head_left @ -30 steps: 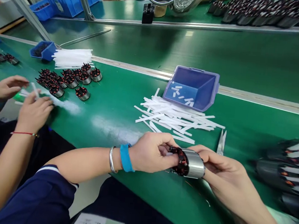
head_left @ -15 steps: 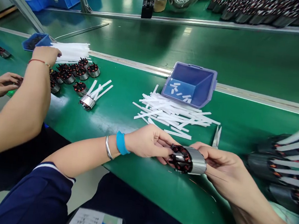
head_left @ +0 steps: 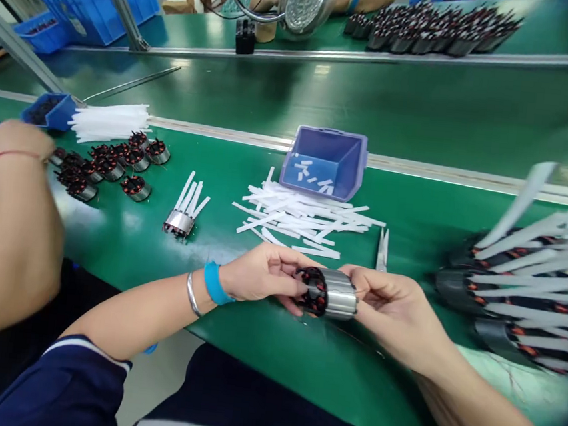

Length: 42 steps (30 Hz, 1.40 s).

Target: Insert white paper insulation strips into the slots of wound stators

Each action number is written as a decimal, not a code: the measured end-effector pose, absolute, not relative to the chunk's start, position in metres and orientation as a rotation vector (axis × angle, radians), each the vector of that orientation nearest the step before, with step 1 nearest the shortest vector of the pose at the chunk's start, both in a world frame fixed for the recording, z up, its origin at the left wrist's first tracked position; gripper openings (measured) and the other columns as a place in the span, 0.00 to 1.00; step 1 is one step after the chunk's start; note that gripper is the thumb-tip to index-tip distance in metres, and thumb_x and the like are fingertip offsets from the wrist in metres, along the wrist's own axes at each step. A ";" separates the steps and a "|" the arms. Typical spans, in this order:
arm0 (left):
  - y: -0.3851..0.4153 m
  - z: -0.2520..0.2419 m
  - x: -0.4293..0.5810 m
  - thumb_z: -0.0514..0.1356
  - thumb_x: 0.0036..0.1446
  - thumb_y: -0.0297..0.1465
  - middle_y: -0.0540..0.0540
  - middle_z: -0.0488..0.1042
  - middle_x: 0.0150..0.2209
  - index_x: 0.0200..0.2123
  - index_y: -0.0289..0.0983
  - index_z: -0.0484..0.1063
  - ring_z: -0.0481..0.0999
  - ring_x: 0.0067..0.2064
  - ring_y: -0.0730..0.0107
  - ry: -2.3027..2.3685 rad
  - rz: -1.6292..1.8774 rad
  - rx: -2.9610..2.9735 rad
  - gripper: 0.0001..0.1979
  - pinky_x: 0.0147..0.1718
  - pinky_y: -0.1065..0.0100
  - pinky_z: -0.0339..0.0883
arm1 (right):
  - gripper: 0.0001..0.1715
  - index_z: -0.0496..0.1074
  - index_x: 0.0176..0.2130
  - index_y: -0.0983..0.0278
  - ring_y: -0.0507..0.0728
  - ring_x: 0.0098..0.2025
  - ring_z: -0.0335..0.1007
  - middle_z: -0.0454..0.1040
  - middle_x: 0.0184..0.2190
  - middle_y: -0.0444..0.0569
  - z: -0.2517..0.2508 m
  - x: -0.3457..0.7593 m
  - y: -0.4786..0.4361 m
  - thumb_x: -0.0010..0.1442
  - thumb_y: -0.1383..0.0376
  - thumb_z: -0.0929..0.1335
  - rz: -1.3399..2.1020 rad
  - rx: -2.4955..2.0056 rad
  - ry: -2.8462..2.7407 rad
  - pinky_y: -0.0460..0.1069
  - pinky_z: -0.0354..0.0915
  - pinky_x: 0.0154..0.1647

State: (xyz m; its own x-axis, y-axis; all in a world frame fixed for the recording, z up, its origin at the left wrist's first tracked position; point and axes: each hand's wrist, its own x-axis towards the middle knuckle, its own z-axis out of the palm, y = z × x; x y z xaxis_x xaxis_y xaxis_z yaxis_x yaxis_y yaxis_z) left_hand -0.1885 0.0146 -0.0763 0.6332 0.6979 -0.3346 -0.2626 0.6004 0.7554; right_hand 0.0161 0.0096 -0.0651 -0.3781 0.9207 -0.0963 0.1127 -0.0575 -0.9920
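Observation:
Between my two hands is a motor stator (head_left: 340, 295), a silvery ring with black insulation and copper windings, held on its side above the green bench. The fingers of my left hand (head_left: 262, 274) are closed on its black, wound end. At the opposite end, my right hand (head_left: 395, 311) grips the metal ring, its fingertips partly hidden behind it. A heap of white strips (head_left: 304, 211) lies just beyond my hands. Scissors (head_left: 383, 251) rest near my right hand. Further left stands another stator (head_left: 179, 223) with several white strips sticking out of it.
A purple-blue bin (head_left: 326, 160) with small white scraps sits behind the heap. At right are black parts (head_left: 450, 286) with long white strips. More stators (head_left: 110, 166) and a stack of white sheets (head_left: 109, 122) lie left, near a co-worker's arm (head_left: 21, 228).
The view has shifted, so most things appear further left. The stator stays in both my hands, turned slightly to show more of its metal side. The co-worker's hand has left the white sheets.

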 end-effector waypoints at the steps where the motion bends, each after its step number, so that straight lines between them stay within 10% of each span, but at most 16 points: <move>1: 0.014 -0.076 -0.188 0.75 0.38 0.35 0.44 0.78 0.31 0.40 0.31 0.77 0.80 0.29 0.68 0.687 0.624 0.729 0.25 0.25 0.71 0.76 | 0.24 0.63 0.15 0.63 0.51 0.24 0.64 0.70 0.23 0.47 -0.063 0.018 0.010 0.47 0.55 0.75 1.515 -1.119 -1.563 0.46 0.61 0.23; 7: 0.027 -0.064 -0.202 0.74 0.40 0.33 0.46 0.78 0.26 0.37 0.31 0.75 0.79 0.24 0.68 0.815 0.775 0.792 0.21 0.20 0.72 0.75 | 0.11 0.75 0.40 0.61 0.59 0.40 0.73 0.77 0.38 0.53 -0.068 0.021 0.042 0.61 0.59 0.66 0.725 -1.183 -2.031 0.54 0.69 0.42; 11: 0.037 -0.058 -0.214 0.74 0.37 0.28 0.47 0.78 0.27 0.38 0.32 0.73 0.79 0.25 0.66 0.854 0.779 0.836 0.22 0.19 0.72 0.74 | 0.08 0.76 0.35 0.65 0.66 0.46 0.69 0.75 0.44 0.58 -0.087 -0.002 0.073 0.56 0.67 0.66 0.264 -1.214 -2.276 0.60 0.66 0.44; 31: 0.032 -0.066 -0.205 0.59 0.37 0.25 0.40 0.81 0.33 0.41 0.30 0.77 0.80 0.27 0.60 0.736 0.656 0.694 0.23 0.23 0.64 0.76 | 0.06 0.71 0.26 0.60 0.50 0.21 0.61 0.69 0.23 0.44 -0.035 0.035 0.022 0.54 0.65 0.66 0.868 -1.020 -2.130 0.46 0.57 0.21; 42: 0.019 -0.068 -0.195 0.70 0.43 0.30 0.43 0.78 0.32 0.48 0.31 0.75 0.80 0.29 0.65 0.847 0.630 0.835 0.26 0.29 0.66 0.76 | 0.07 0.69 0.24 0.60 0.49 0.19 0.61 0.69 0.21 0.44 -0.057 0.004 0.014 0.53 0.64 0.67 0.921 -1.110 -1.848 0.46 0.57 0.19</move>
